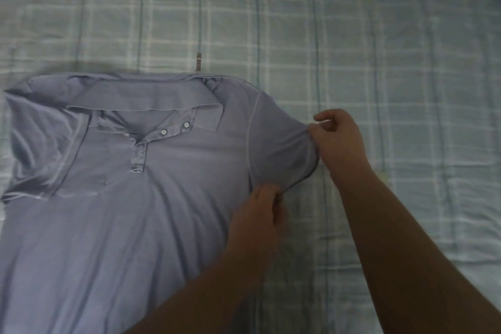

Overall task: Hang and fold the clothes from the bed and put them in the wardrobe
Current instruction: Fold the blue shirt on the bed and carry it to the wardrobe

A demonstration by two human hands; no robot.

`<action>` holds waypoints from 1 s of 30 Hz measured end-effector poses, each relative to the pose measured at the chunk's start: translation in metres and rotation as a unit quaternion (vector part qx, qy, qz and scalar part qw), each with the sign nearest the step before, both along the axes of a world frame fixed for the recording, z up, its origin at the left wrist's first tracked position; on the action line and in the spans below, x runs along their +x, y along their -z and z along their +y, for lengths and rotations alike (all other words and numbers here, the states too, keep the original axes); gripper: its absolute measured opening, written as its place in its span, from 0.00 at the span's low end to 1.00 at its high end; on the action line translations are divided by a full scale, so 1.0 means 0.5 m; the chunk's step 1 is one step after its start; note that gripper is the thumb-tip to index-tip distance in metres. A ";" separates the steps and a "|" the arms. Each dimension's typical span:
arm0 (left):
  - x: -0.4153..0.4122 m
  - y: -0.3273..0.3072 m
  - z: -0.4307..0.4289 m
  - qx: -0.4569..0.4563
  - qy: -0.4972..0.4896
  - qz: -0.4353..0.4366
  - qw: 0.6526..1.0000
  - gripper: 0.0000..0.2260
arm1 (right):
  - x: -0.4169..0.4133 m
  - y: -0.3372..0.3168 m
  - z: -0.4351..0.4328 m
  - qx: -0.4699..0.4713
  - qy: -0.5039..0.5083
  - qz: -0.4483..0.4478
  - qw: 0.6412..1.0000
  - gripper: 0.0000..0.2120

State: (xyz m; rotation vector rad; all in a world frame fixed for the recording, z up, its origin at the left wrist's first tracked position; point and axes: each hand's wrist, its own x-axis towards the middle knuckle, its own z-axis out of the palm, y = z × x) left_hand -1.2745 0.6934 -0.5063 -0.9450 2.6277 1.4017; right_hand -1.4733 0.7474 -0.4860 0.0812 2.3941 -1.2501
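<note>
Your forearms reach in from the lower right of the frame. Your left hand point(260, 206) pinches the lower hem of the sleeve point(279, 149), and your right hand point(339, 138) pinches that sleeve's outer edge, drawing it taut. The lavender polo shirt point(135, 211) lies face up across the left and centre, collar toward the top, on the checked bedsheet point(406, 62). Judging by this, you are early in the fold: the far side at the left looks turned in, this sleeve is not, and no wardrobe is in view.

Left hand point(260, 211) pinching, low — right hand point(339, 138) pinching, higher.
</note>
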 end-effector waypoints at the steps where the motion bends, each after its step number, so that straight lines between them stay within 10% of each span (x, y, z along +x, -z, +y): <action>1: 0.011 -0.010 -0.008 0.063 -0.067 -0.003 0.996 0.03 | 0.015 -0.014 -0.022 -0.045 -0.002 -0.002 0.999 0.06; 7: 0.066 -0.032 -0.104 0.309 -0.348 -0.053 0.884 0.08 | 0.098 -0.024 -0.185 -0.146 -0.107 0.001 0.983 0.13; 15: 0.122 -0.005 -0.173 0.438 -0.357 -0.084 0.821 0.07 | 0.166 0.079 -0.301 -0.134 -0.199 -0.086 0.967 0.12; 21: 0.137 -0.005 -0.200 0.366 -0.345 -0.145 0.852 0.08 | 0.176 0.067 -0.240 -0.087 -0.146 -0.003 0.986 0.13; 24: 0.149 -0.017 -0.221 0.161 -0.222 -0.175 0.946 0.06 | 0.185 0.049 -0.206 0.021 -0.215 0.126 0.968 0.19; 30: 0.074 -0.005 -0.262 -0.195 0.064 0.055 0.977 0.22 | 0.178 0.082 -0.205 0.139 -0.325 0.310 0.882 0.21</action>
